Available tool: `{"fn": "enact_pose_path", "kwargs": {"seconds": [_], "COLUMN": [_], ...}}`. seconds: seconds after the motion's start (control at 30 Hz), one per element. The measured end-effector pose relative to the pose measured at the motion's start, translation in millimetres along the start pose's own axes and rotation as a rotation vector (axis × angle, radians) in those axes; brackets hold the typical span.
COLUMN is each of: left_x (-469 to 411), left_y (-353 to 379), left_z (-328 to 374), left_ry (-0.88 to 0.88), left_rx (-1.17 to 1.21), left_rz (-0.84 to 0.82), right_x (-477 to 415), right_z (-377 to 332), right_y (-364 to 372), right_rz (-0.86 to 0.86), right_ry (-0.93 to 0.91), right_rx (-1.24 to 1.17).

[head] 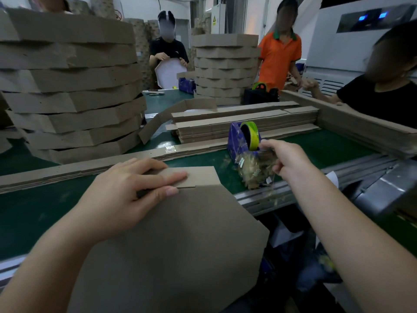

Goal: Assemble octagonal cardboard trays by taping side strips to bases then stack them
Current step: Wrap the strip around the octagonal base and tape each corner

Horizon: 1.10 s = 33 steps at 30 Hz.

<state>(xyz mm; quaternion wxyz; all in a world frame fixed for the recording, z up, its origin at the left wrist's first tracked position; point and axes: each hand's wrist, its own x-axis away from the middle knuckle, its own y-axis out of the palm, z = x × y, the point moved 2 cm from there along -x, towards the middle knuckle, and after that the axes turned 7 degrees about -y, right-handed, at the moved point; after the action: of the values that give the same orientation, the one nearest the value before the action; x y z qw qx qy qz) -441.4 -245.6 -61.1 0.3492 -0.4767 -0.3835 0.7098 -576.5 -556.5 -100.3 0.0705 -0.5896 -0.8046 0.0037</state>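
While the flat left hand (126,188) presses side strip (198,175) onto base (180,245), the right hand (286,159) pinches tape (255,164) from the dispenser (234,141).

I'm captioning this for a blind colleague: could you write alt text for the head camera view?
A person's left hand presses a brown cardboard side strip against the edge of a brown octagonal cardboard base at a green conveyor belt, while the right hand reaches to a purple tape dispenser holding a yellow-green roll. Tall stacks of cardboard trays stand behind.
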Motion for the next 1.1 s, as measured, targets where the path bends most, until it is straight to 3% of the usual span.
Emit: {"fn": "enact_pose_path", "kwargs": {"seconds": [0.17, 0.37, 0.47, 0.67, 0.8, 0.9, 0.97, 1.1], "left_x": [0.4, -0.2, -0.7, -0.1, -0.3, -2.6, -2.8, -2.0], "left_y": [0.4, 0.6, 0.4, -0.7, -0.4, 0.2, 1.1, -0.3], "left_z": [-1.0, -0.6, 1.1, 1.8, 2.7, 2.9, 3.4, 4.5], "left_ry": [-0.002, -0.007, -0.011, -0.006, -0.027, -0.063, -0.074, -0.077], "left_rx": [0.001, 0.001, 0.006, 0.019, 0.098, 0.162, 0.17, 0.175], "left_rz": [0.016, 0.015, 0.003, 0.024, 0.05, 0.055, 0.063, 0.066], "right_x": [8.4, 26.1, 25.8, 34.4, 69.4, 122.2, 158.7, 207.1], "right_z": [2.4, 35.5, 44.7, 54.6, 48.4, 27.1, 21.1, 22.6], "right_y": [-1.8, -6.9, -9.6, -25.1, -23.7, -3.1, 13.6, 49.6], "right_rz": [0.022, -0.03, 0.027, 0.219, 0.234, 0.131, -0.02, -0.337], "right_ry": [0.049, -0.216, -0.315, -0.492, -0.604, -0.807, -0.828, -0.566], "right_rx": [-0.282, -0.562, -0.4, 0.228, 0.165, -0.01, -0.148, -0.417]}}
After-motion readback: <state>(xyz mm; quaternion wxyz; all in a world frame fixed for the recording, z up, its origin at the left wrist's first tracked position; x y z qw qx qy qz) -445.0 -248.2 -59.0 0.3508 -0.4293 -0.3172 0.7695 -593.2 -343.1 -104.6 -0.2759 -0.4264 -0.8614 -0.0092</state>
